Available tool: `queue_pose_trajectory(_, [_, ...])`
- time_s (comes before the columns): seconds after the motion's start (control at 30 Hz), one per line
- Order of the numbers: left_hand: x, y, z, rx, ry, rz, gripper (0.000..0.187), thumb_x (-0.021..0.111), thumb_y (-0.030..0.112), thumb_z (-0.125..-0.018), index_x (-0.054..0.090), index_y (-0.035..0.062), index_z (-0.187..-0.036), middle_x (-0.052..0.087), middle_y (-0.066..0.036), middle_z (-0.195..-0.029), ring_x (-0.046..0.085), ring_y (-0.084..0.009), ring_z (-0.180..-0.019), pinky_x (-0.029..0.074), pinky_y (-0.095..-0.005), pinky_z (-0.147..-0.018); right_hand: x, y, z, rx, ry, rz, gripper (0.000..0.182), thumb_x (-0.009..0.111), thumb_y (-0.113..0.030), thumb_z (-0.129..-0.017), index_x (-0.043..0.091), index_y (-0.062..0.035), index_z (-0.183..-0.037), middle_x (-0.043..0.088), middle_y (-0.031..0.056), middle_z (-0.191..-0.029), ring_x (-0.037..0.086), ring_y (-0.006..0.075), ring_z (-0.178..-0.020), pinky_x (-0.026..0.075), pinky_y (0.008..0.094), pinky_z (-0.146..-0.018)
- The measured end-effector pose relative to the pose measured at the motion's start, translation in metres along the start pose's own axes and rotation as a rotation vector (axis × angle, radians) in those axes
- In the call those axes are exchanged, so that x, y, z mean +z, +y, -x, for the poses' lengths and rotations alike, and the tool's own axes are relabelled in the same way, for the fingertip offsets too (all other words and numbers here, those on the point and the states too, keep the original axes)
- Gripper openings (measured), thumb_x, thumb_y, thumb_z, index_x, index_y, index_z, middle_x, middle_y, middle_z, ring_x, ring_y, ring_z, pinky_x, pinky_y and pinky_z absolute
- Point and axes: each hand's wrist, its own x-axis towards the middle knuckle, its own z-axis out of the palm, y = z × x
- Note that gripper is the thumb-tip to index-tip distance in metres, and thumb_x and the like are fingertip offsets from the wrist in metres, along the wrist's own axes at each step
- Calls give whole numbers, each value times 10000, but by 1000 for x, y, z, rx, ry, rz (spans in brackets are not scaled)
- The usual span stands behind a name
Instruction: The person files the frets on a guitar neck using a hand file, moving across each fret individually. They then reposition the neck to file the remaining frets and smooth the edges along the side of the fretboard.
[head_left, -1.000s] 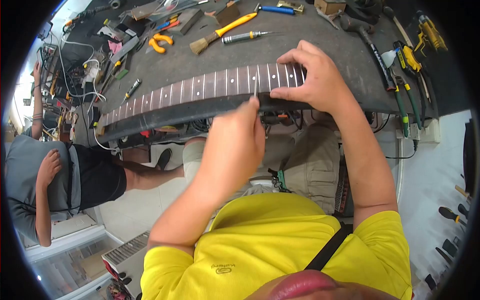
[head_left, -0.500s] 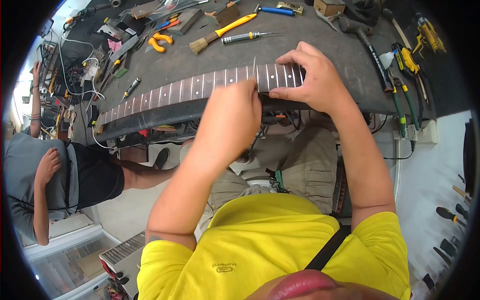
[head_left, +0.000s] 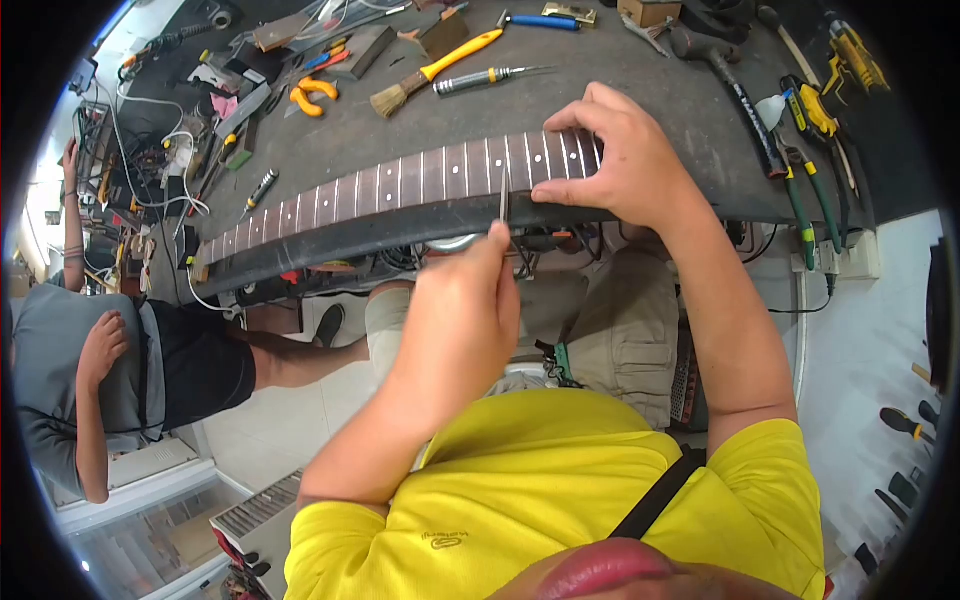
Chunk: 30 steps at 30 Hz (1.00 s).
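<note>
A guitar neck (head_left: 330, 198) with a dark fretboard, metal frets and pale dot inlays lies along the front of the bench. My right hand (head_left: 635, 150) is closed across its right end, fingers on the far side and thumb on the near edge. In my left hand (head_left: 460, 310), a fist just in front of the bench, is a thin metal file (head_left: 504, 200). The file's far end rests at a fret near the neck's near edge, left of my right thumb; the handle is hidden in the fist.
Behind the neck lie a yellow-handled brush (head_left: 435, 72), a grey pick-like tool (head_left: 480, 80) and orange pliers (head_left: 313, 97). A hammer (head_left: 730, 95) and green-handled pliers (head_left: 800, 215) lie at right. Another person (head_left: 80, 350) stands at left beside the bench.
My left hand has drawn back toward my body with the file, off the fretboard's middle to below its near edge. My right hand keeps its grip on the neck.
</note>
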Motion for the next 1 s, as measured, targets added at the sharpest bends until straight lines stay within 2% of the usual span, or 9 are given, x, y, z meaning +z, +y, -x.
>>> queue_pose_trajectory(0.1, [-4,-7,-47,45,-35,-41,270,698,-49,-974,761,-103,-1231,747,-346,-973,768,-501,-878,615,-463,-770,2,-1,-1,5,-24,-17,661,1052,-405,-669,801,-44,-1161,632,70,-1000,670,271,-952,548,385,-864])
queue_pose_trajectory(0.17, [1,-11,-70,-93,-90,-84,293,700,-52,-972,756,-105,-1254,752,-350,-994,778,-486,-885,615,-458,-796,2,0,0,-5,-11,-17,658,1051,-401,-671,799,-41,-1160,632,71,-998,668,271,-944,548,385,-859])
queue_pose_trajectory(0.37, [-2,0,-10,15,9,18,263,698,-14,-992,772,-87,-1233,753,-349,-988,788,-473,-912,612,-470,-833,1,-1,0,-13,-13,-15,664,1055,-408,-665,800,-43,-1159,632,71,-999,667,268,-956,548,392,-864])
queue_pose_trajectory(0.43, [0,-6,-39,54,18,6,92,650,-23,-986,723,-80,-977,698,-340,-800,714,-545,-792,576,-589,-748,1,-4,2,22,-39,-37,660,1055,-406,-665,800,-47,-1157,633,71,-999,667,270,-963,547,394,-868])
queue_pose_trajectory(0.5, [2,-8,-58,41,-27,-91,94,650,-18,-987,712,-73,-943,696,-335,-787,714,-541,-789,579,-588,-748,0,-5,-1,46,-40,-41,657,1055,-405,-664,801,-50,-1155,634,71,-999,667,271,-970,546,395,-872])
queue_pose_trajectory(0.57, [4,-7,-61,-43,-81,-125,211,694,-45,-977,766,-91,-1169,745,-329,-929,747,-510,-870,602,-488,-765,1,-1,-1,-6,-18,-4,665,1057,-409,-660,799,-45,-1153,639,73,-1002,668,266,-960,547,394,-864])
queue_pose_trajectory(0.7, [5,-4,16,68,40,-17,253,698,-105,-951,746,-97,-1199,725,-311,-900,737,-508,-815,586,-469,-706,1,1,-1,-8,6,-3,657,1056,-395,-664,798,-41,-1154,644,75,-1008,670,261,-945,548,393,-853])
queue_pose_trajectory(0.87, [5,-12,-58,-5,-92,-126,204,663,26,-1027,746,-104,-1161,712,-332,-866,726,-522,-842,581,-521,-724,1,-2,-2,2,-25,-24,626,1046,-350,-680,794,-33,-1156,643,76,-1003,672,261,-945,547,386,-849])
queue_pose_trajectory(1.0, [10,-15,-15,117,44,-10,238,675,-59,-992,735,-102,-1218,720,-316,-880,736,-515,-824,586,-511,-712,2,4,-1,-54,-1,-8,647,1034,-477,-683,800,-60,-1119,663,91,-1005,683,314,-982,568,425,-864])
